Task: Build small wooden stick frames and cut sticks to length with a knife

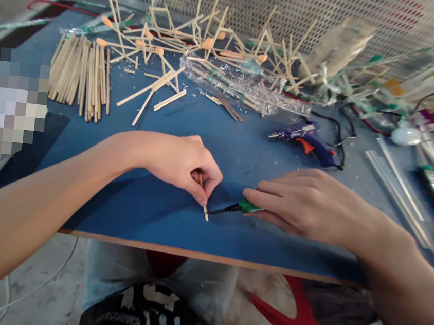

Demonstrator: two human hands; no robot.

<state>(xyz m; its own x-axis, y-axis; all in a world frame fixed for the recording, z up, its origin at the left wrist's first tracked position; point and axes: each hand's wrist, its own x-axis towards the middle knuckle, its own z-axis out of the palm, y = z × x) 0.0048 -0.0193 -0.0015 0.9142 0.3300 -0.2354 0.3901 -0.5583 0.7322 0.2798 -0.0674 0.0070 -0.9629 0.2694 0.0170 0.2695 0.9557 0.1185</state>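
Near the front of the blue table, my left hand [195, 168] pinches a thin wooden stick [206, 213] between thumb and fingers, its lower end sticking out below the fingertips. My right hand [301, 205] is wrapped round the green handle of a craft knife [251, 206]. The dark blade points left and meets the stick just under my left fingertips. Whether the blade has cut into the wood is too small to tell.
A blue glue gun [308, 138] lies behind my right hand, with clear glue sticks [399, 194] to its right. Bundled wooden sticks [81, 76] lie at the back left. Stick frames with orange tips [159, 51] and plastic wrapping [244, 85] line the back.
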